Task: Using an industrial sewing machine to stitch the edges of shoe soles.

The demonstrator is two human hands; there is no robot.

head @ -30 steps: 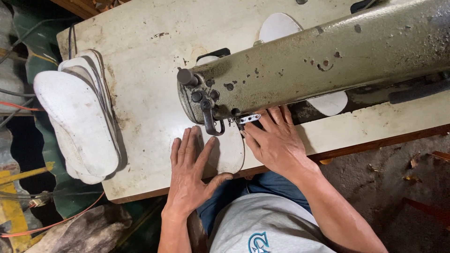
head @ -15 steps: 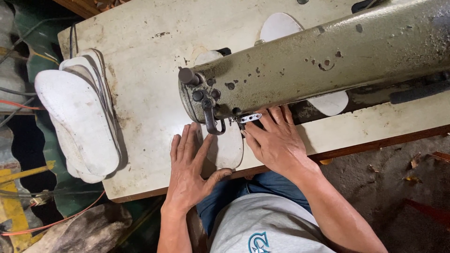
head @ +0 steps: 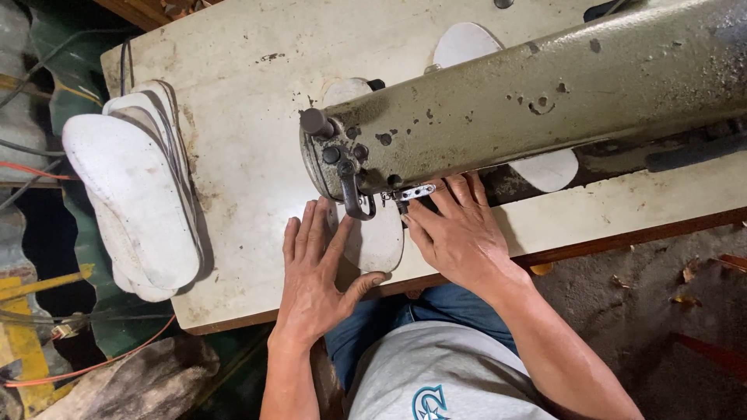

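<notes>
A white insole-shaped piece (head: 379, 243) lies on the table under the head of an old olive-green sewing machine (head: 545, 101). My left hand (head: 317, 272) lies flat on the table at the piece's left edge, its thumb curled under the near end. My right hand (head: 459, 233) presses on the piece's right side, fingertips up by the presser foot (head: 410, 192). The far end of the piece (head: 348, 91) shows beyond the machine head.
A stack of several white insole pieces (head: 132, 194) hangs over the cream table's (head: 241, 140) left edge. Two more white pieces (head: 467, 43) (head: 548, 171) lie behind and under the machine arm. Cables and dark clutter are at left; dirt floor at right.
The white piece has slid away from me under the needle. My left thumb has curled around its near end; both hands stay on it.
</notes>
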